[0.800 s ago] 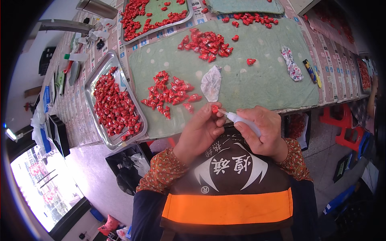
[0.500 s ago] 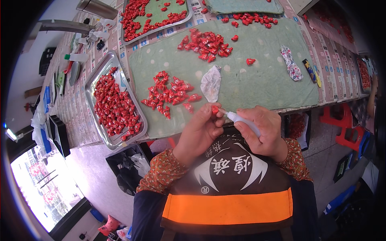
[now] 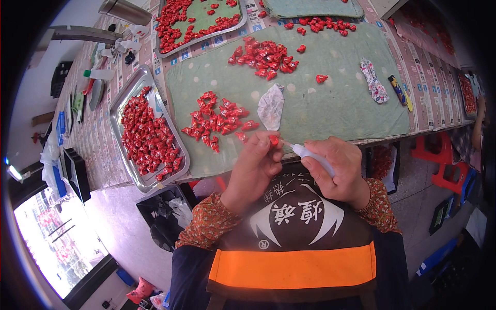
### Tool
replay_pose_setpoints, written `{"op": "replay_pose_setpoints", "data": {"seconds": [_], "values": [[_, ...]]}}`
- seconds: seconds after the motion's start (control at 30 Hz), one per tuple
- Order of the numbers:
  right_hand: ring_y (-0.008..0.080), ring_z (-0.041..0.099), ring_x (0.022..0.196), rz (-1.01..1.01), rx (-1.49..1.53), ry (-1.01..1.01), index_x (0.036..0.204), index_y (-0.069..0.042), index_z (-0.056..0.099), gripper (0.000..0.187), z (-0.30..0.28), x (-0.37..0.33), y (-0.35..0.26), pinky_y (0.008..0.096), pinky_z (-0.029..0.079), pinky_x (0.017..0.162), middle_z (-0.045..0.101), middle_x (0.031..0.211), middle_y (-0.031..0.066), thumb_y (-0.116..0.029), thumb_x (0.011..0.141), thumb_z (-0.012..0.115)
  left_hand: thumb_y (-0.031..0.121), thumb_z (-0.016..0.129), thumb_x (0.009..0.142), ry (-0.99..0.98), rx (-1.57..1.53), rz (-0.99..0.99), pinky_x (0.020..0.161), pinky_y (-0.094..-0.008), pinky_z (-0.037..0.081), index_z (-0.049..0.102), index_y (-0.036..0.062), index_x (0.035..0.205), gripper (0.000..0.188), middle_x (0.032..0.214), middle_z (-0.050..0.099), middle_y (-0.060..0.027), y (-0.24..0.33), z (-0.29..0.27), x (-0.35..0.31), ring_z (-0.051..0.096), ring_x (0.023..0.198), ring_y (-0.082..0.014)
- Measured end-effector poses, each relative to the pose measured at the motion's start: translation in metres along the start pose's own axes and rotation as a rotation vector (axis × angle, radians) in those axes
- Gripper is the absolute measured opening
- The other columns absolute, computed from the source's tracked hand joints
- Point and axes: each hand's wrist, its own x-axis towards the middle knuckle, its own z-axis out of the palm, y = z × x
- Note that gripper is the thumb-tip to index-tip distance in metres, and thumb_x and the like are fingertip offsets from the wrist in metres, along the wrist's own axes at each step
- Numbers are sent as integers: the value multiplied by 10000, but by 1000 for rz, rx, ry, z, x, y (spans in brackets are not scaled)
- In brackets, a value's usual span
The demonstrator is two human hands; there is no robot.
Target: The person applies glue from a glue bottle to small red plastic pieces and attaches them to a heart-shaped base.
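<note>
My left hand pinches a small glossy red figurine between thumb and fingertips, just off the table's near edge. In my right hand is a white squeeze bottle with a thin nozzle that points left at the figurine. A small gap shows between the nozzle tip and the piece. Beyond my left hand lies a crumpled pale cloth on the green mat. A loose pile of red figurines sits left of that cloth, and another pile is farther back.
A metal tray heaped with red pieces stands at the left; a second tray is behind it. On the right are a patterned cloth strip and a dark, yellow-marked tube-like object. Red stools stand beyond the table's edge.
My left hand has drawn slightly left with the red figurine, widening the gap to the nozzle. My right hand and the bottle stay nearly still.
</note>
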Motion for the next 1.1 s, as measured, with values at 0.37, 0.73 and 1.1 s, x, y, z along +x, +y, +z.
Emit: {"op": "replay_pose_setpoints", "data": {"seconds": [0.37,0.73,1.1], "values": [[297,617,590,-14,13,10,1021,-18,641,255,0,-1,-2,371,482,534,658,765,124,-48,790,744,202,559,1009,-9,31,98,608,-201,408,553,91,1225,243,1107,573,-30,1,1,0,505,853,-102],[294,623,599,8,53,-2,1009,-25,640,253,-1,-1,-3,368,485,536,669,784,127,-47,782,751,161,582,985,22,101,104,633,-224,412,540,110,1195,220,1094,531,-17,5,2,-2,486,842,-97],[287,633,608,9,30,-7,1009,-20,638,264,-1,-4,0,363,494,544,679,804,128,-49,776,761,127,587,971,-28,141,129,639,-234,429,506,133,1204,247,1094,533,-22,6,-2,-1,494,843,-100]]}}
